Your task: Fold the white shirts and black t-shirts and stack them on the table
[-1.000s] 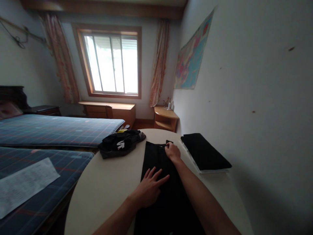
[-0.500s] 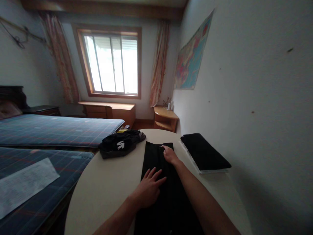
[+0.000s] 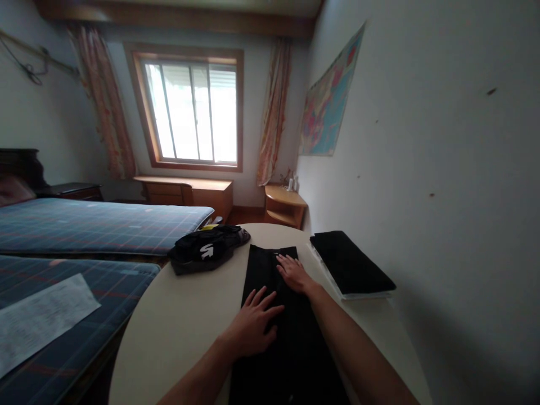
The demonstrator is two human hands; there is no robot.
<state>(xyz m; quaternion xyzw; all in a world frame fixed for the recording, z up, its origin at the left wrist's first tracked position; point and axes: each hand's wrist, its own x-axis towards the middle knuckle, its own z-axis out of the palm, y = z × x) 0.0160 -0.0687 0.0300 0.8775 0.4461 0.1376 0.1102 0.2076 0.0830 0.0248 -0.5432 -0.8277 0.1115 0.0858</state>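
A long strip of black folded fabric [image 3: 291,343] lies flat on the round cream table [image 3: 169,332], running from the near edge toward the far side. It looks like a garment, but its kind is unclear. A small shiny bit shows near its far end. My left hand [image 3: 255,320] rests on the fabric's left half with fingers spread. Farther up, my right hand [image 3: 293,273] lies palm down near the far right edge, fingers stretched out just below the shiny bit. Neither hand grips anything.
At the table's far left sits a black bag-like item [image 3: 208,247] with a white mark. A stack of folded black cloth [image 3: 352,261] with a white layer beneath is by the right wall. Beds with plaid mattresses [image 3: 101,225] stand left, one bearing a printed sheet [image 3: 46,320].
My right hand has gone from a pointing or pinching shape at the fabric's far edge to lying flat, slightly nearer to me. My left hand stays in nearly the same place.
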